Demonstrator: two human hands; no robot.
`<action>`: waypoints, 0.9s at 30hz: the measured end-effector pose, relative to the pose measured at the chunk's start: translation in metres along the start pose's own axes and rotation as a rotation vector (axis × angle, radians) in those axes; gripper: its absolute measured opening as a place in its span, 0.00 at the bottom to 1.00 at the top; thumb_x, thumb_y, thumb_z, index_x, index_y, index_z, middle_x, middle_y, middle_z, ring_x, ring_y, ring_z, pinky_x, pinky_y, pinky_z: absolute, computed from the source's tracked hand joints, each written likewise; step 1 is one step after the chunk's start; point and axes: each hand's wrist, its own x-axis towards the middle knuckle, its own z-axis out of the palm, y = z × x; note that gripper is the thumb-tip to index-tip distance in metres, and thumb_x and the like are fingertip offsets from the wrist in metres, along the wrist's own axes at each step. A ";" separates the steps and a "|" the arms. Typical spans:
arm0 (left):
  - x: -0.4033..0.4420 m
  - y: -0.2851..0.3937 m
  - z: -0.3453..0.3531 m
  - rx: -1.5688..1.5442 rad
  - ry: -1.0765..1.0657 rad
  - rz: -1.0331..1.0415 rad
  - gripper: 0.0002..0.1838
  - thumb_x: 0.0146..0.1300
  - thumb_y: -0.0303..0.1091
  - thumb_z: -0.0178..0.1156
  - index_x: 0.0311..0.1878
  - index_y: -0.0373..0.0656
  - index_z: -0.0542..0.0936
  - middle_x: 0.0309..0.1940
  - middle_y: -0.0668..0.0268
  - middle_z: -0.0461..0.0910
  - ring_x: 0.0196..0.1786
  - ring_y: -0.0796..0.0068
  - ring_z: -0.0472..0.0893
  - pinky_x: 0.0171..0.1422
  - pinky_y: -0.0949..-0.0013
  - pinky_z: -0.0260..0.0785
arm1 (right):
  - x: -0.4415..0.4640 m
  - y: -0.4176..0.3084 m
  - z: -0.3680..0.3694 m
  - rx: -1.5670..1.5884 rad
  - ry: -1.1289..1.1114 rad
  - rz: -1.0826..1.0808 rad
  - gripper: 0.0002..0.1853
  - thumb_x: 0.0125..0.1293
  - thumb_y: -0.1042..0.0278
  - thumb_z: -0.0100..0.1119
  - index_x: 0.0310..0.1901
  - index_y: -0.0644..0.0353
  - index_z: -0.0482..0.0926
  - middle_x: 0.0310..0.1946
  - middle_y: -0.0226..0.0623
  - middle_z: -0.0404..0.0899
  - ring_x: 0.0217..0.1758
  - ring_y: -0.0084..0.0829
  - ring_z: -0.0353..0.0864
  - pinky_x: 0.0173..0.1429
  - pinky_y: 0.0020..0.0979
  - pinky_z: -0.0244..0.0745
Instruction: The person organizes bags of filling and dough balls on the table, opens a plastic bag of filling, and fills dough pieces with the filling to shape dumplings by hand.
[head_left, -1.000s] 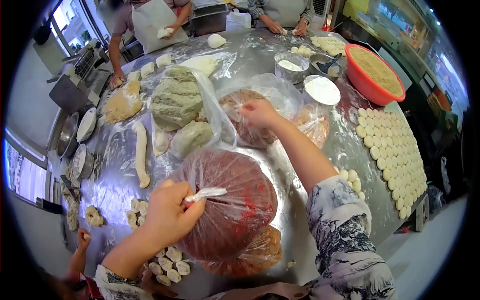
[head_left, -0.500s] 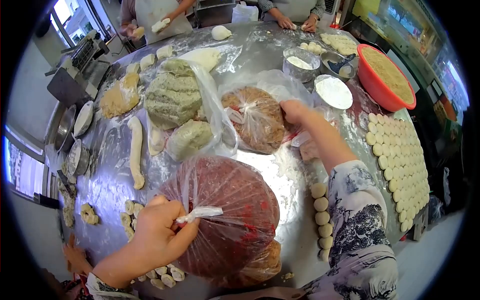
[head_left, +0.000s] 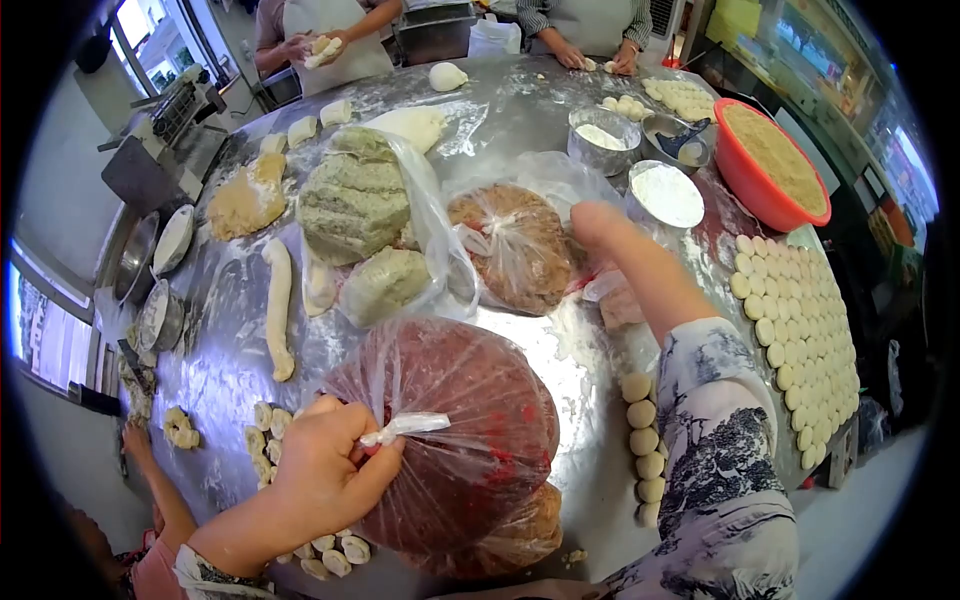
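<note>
Pinching the twisted white neck of a big plastic bag of dark red filling (head_left: 470, 460), the left hand (head_left: 325, 465) has its thumb and fingers closed around the gathered plastic. This bag sits at the near middle of the counter (head_left: 605, 490), partly over another bag of orange-brown filling (head_left: 515, 540). The right hand (head_left: 600, 228) is farther off, at the right edge of a tied bag of brown filling (head_left: 515, 265); its fingertips are hidden, so I cannot tell whether it grips the plastic. Under the right forearm lies a pinkish lump in plastic (head_left: 620, 308).

Left of the brown bag, a large grey-green mass (head_left: 355, 195) and a smaller grey-green lump (head_left: 385, 283) lie with an opened clear bag. Farther left is a long rope of pale dough (head_left: 278, 310), and a flat tan piece of dough (head_left: 247, 197) lies on the far left. Near the right sleeve, a row of pale balls (head_left: 643, 440) runs towards the near edge. On the right, many small pale discs (head_left: 795, 340) lie in close rows, with a red basin (head_left: 737, 180) of tan crumbs beyond them.

Across the counter, a person on the far left holds dough in both hands (head_left: 322, 48), and another person's hands (head_left: 600, 62) touch small pieces of dough. A third person's arm (head_left: 165, 490) reaches in from the near left.
</note>
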 end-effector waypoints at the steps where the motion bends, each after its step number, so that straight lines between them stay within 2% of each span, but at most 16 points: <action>1: 0.000 0.000 0.000 -0.002 0.002 0.001 0.13 0.52 0.29 0.68 0.21 0.41 0.72 0.17 0.66 0.66 0.20 0.73 0.65 0.25 0.67 0.55 | -0.006 0.006 -0.017 -0.022 0.003 0.006 0.12 0.59 0.69 0.55 0.42 0.59 0.85 0.43 0.47 0.84 0.48 0.47 0.84 0.53 0.42 0.79; 2: 0.000 0.000 0.000 -0.005 0.004 0.001 0.13 0.52 0.29 0.68 0.21 0.41 0.72 0.17 0.66 0.66 0.20 0.73 0.65 0.25 0.67 0.55 | -0.007 0.012 -0.030 -0.045 0.004 0.012 0.12 0.60 0.68 0.54 0.41 0.60 0.85 0.42 0.47 0.84 0.47 0.47 0.84 0.53 0.43 0.79; 4: -0.001 0.001 -0.001 -0.004 0.014 0.011 0.13 0.52 0.29 0.68 0.21 0.41 0.72 0.16 0.66 0.66 0.20 0.73 0.65 0.25 0.67 0.55 | 0.008 0.044 -0.042 0.215 0.317 0.175 0.14 0.62 0.64 0.50 0.36 0.63 0.85 0.38 0.49 0.84 0.44 0.49 0.84 0.50 0.46 0.78; 5: -0.002 0.001 0.000 -0.003 0.022 0.019 0.13 0.52 0.29 0.68 0.21 0.41 0.72 0.16 0.66 0.66 0.20 0.72 0.65 0.25 0.67 0.56 | 0.000 0.057 -0.059 0.302 0.555 0.227 0.18 0.62 0.62 0.46 0.34 0.65 0.85 0.37 0.52 0.84 0.42 0.51 0.84 0.48 0.49 0.77; 6: -0.003 0.001 0.000 -0.002 0.027 0.028 0.13 0.52 0.29 0.68 0.22 0.41 0.72 0.16 0.66 0.66 0.20 0.72 0.65 0.25 0.66 0.56 | -0.010 0.071 -0.077 0.231 0.640 0.287 0.18 0.62 0.64 0.45 0.34 0.67 0.84 0.36 0.54 0.83 0.40 0.53 0.83 0.47 0.51 0.76; 7: -0.004 0.003 0.000 -0.005 0.032 0.009 0.13 0.52 0.29 0.68 0.21 0.41 0.72 0.16 0.65 0.67 0.21 0.69 0.66 0.26 0.65 0.56 | -0.015 0.079 -0.083 0.590 0.856 0.513 0.19 0.62 0.62 0.46 0.34 0.67 0.84 0.32 0.55 0.83 0.41 0.53 0.83 0.48 0.49 0.76; 8: -0.004 0.004 0.001 -0.009 0.036 -0.009 0.13 0.53 0.30 0.67 0.21 0.41 0.71 0.15 0.64 0.67 0.22 0.66 0.67 0.27 0.63 0.57 | -0.022 0.088 -0.086 0.953 0.859 0.635 0.18 0.61 0.62 0.48 0.42 0.67 0.82 0.38 0.56 0.82 0.48 0.52 0.81 0.52 0.47 0.74; 11: -0.005 0.006 0.001 -0.010 0.036 -0.027 0.13 0.54 0.30 0.67 0.21 0.41 0.71 0.15 0.63 0.68 0.23 0.62 0.68 0.29 0.60 0.59 | -0.054 0.070 -0.087 0.594 0.928 0.566 0.18 0.58 0.67 0.54 0.49 0.66 0.77 0.46 0.54 0.79 0.52 0.52 0.78 0.55 0.45 0.72; 13: -0.006 0.007 0.002 -0.016 0.043 -0.030 0.13 0.54 0.30 0.67 0.21 0.41 0.71 0.15 0.62 0.68 0.24 0.62 0.68 0.29 0.60 0.59 | -0.069 0.041 -0.076 0.222 1.272 0.187 0.21 0.55 0.73 0.57 0.53 0.65 0.74 0.48 0.50 0.77 0.50 0.52 0.77 0.56 0.44 0.72; 15: -0.006 0.006 0.002 -0.008 0.042 -0.022 0.13 0.54 0.30 0.67 0.22 0.41 0.71 0.15 0.63 0.68 0.24 0.62 0.68 0.29 0.61 0.59 | -0.092 -0.004 -0.088 0.250 1.174 -0.257 0.20 0.54 0.73 0.59 0.50 0.64 0.74 0.45 0.48 0.76 0.45 0.51 0.77 0.53 0.45 0.73; 17: -0.007 0.006 0.002 -0.009 0.042 -0.020 0.13 0.54 0.30 0.67 0.22 0.41 0.71 0.15 0.63 0.68 0.24 0.61 0.68 0.29 0.60 0.59 | -0.104 -0.047 -0.078 0.390 0.678 -0.379 0.19 0.56 0.69 0.60 0.51 0.61 0.74 0.47 0.48 0.75 0.47 0.50 0.78 0.52 0.45 0.75; 19: -0.007 0.006 0.002 -0.019 0.042 -0.014 0.13 0.54 0.31 0.67 0.22 0.42 0.71 0.16 0.63 0.68 0.24 0.61 0.68 0.29 0.60 0.59 | -0.103 -0.085 -0.067 0.496 0.458 -0.191 0.16 0.59 0.66 0.61 0.49 0.59 0.76 0.45 0.49 0.76 0.50 0.49 0.79 0.52 0.43 0.77; 22: -0.008 0.007 0.000 0.005 0.026 -0.019 0.12 0.54 0.31 0.67 0.22 0.42 0.72 0.16 0.64 0.68 0.24 0.62 0.68 0.29 0.60 0.59 | -0.093 -0.113 -0.061 0.292 0.213 -0.141 0.15 0.62 0.64 0.59 0.48 0.61 0.78 0.46 0.53 0.76 0.51 0.51 0.80 0.52 0.44 0.78; 25: -0.007 0.005 0.000 -0.002 0.017 -0.002 0.12 0.54 0.31 0.67 0.23 0.43 0.72 0.16 0.64 0.68 0.24 0.62 0.68 0.29 0.60 0.59 | -0.056 -0.125 -0.028 0.312 0.183 -0.018 0.14 0.62 0.64 0.57 0.45 0.64 0.78 0.49 0.57 0.76 0.50 0.52 0.82 0.51 0.48 0.78; 26: -0.007 0.005 0.000 -0.001 0.012 0.001 0.12 0.54 0.31 0.67 0.23 0.43 0.72 0.16 0.64 0.68 0.24 0.62 0.68 0.29 0.60 0.59 | -0.046 -0.121 -0.027 0.295 0.127 -0.063 0.14 0.64 0.65 0.54 0.44 0.68 0.78 0.47 0.58 0.78 0.50 0.54 0.82 0.51 0.49 0.78; 27: -0.006 0.005 0.000 0.001 0.010 0.005 0.12 0.54 0.31 0.67 0.23 0.43 0.72 0.16 0.64 0.69 0.24 0.62 0.68 0.29 0.60 0.59 | -0.029 -0.114 -0.022 0.427 0.243 -0.086 0.13 0.63 0.67 0.54 0.43 0.68 0.77 0.44 0.58 0.78 0.48 0.55 0.81 0.51 0.49 0.76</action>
